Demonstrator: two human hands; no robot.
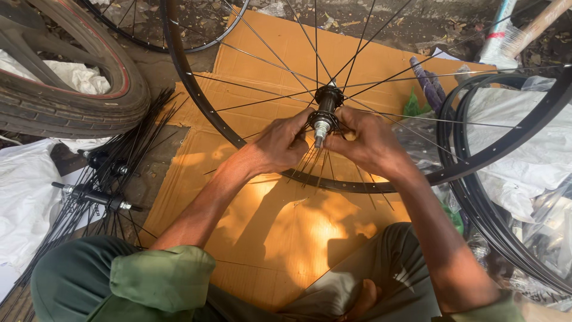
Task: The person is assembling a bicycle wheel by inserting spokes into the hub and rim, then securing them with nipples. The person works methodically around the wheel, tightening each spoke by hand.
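Over a flattened sheet of cardboard (280, 226) on the ground, a partly laced bicycle wheel stands with its black rim (196, 95) around a central hub (326, 107). The left hand (280, 145) and the right hand (363, 140) meet at the hub's near flange, fingers (301, 122) pinched on the hub and the loose spokes (313, 164) that hang down from it toward the rim. To judge by this, the work goes best if each spoke head seats fully in its flange hole, the hub is kept steady, and the hanging spokes are fanned apart so they do not cross wrongly. A bundle of spare spokes with hubs (98, 194) lies at the left, near a mounted tyre (71, 89); bare rims (476, 197) rest at the right on clear plastic bags (536, 161). No box or bin shows; what the bags hold cannot be told.
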